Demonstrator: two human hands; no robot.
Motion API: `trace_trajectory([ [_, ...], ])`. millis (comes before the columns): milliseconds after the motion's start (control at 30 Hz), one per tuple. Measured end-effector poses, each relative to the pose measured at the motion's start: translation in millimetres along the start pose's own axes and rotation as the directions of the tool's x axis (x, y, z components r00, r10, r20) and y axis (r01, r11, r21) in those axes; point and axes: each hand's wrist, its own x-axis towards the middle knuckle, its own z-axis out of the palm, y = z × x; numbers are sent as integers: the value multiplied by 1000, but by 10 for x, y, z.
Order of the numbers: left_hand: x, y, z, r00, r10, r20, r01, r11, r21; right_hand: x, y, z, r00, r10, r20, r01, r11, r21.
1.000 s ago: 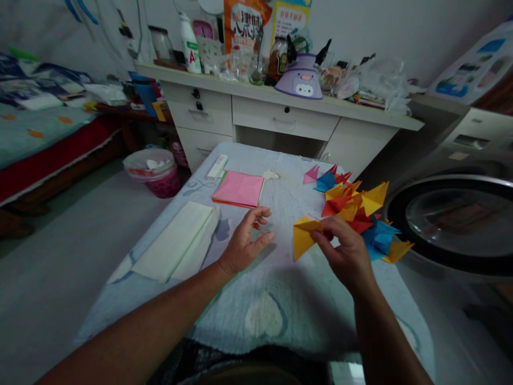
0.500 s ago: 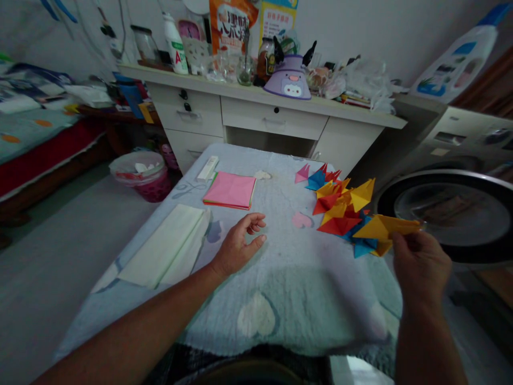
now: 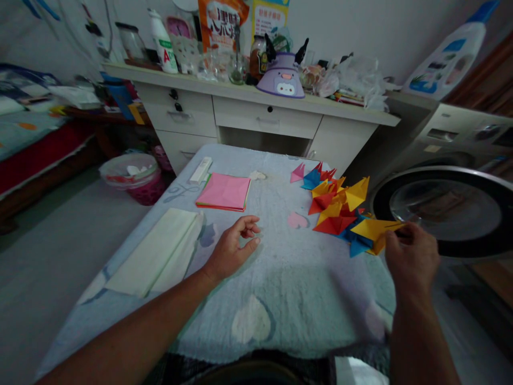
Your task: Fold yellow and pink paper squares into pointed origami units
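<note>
My right hand (image 3: 412, 256) is closed on a yellow origami crane (image 3: 374, 229) at the right end of the cloth-covered table (image 3: 280, 283). That crane lies against a pile of folded paper cranes (image 3: 334, 206) in red, yellow, blue and pink. Over the middle of the table is my left hand (image 3: 236, 243), its fingers loosely bent, the thumb apart and nothing in it. Beyond it sits a stack of square paper (image 3: 224, 191) with a pink sheet on top. A folded pale cloth or paper (image 3: 160, 251) lies left of my left hand.
A small white box (image 3: 201, 170) stands behind the paper stack. A white desk (image 3: 240, 112) holding jars, bags and a purple visor (image 3: 281, 75) is at the back. To the right is a washing machine (image 3: 452, 160); a pink bin (image 3: 140, 179) is on the floor at left.
The view has shifted slightly, moving most things a little left. My right hand and the yellow crane have come slightly closer to the pile. My left hand keeps its pose.
</note>
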Motion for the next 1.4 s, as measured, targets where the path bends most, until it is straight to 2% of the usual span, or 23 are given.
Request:
trace_trajectory([
  [33, 0, -2, -1, 1000, -1, -2, 1, 1000, 1, -19, -60, -31, 995, 35, -92, -36, 999, -16],
  [100, 3, -6, -1, 1000, -5, -9, 5, 1000, 9, -66, -243, -98, 973, 31, -228, -19, 998, 51],
  [133, 6, -8, -1, 1000, -10, -13, 10, 1000, 16, -92, -365, -128, 967, 18, -252, 9, 994, 109],
  [233, 16, -3, 1, 999, -30, -25, 31, 998, 48, -175, -800, -176, 979, -54, -196, 99, 968, 229],
  [300, 23, 5, 3, 999, -32, -34, 34, 997, 65, -233, -1097, -148, 983, -162, -88, 182, 926, 331],
  [333, 27, 8, 4, 999, -28, -40, 31, 997, 73, -266, -1233, -111, 970, -241, -10, 226, 896, 383],
  [367, 30, 9, 4, 999, -21, -44, 25, 996, 83, -302, -1354, -58, 933, -349, 87, 279, 856, 436],
  [400, 34, 6, 4, 999, -10, -46, 15, 995, 94, -344, -1459, 9, 868, -463, 180, 329, 806, 492],
  [467, 43, -12, 3, 999, 12, -41, -6, 992, 130, -442, -1618, 181, 699, -613, 367, 370, 750, 548],
  [533, 51, -39, 1, 999, 27, -28, -22, 983, 185, -559, -1711, 385, 571, -666, 480, 414, 738, 532],
  [567, 55, -53, 0, 999, 31, -18, -27, 975, 220, -620, -1737, 489, 533, -665, 523, 429, 745, 511],
  [600, 59, -66, 0, 999, 33, -8, -30, 966, 257, -680, -1752, 590, 520, -649, 556, 434, 761, 482],
  [700, 69, -97, 0, 999, 39, 25, -45, 930, 366, -831, -1743, 843, 569, -598, 565, 419, 802, 426],
  [800, 73, -123, 13, 997, 28, 70, -58, 881, 470, -908, -1694, 988, 606, -593, 530, 409, 804, 432],
  [1000, 19, -49, 69, 982, -23, 188, -112, 730, 674, -915, -1632, 1068, 619, -597, 510, 394, 798, 455],
  [1133, -16, 155, 28, 941, -103, 323, -202, 594, 778, -915, -1639, 1060, 625, -594, 506, 382, 798, 465],
  [1233, 87, 270, -105, 889, -169, 426, -275, 547, 791, -917, -1646, 1049, 629, -589, 507, 374, 801, 468],
  [1300, 235, 263, -224, 901, -165, 402, -268, 517, 813, -915, -1648, 1043, 632, -585, 509, 368, 804, 467],
  [1400, 503, 105, -396, 957, -139, 254, -163, 467, 869, -910, -1653, 1033, 631, -581, 514, 361, 807, 467],
])
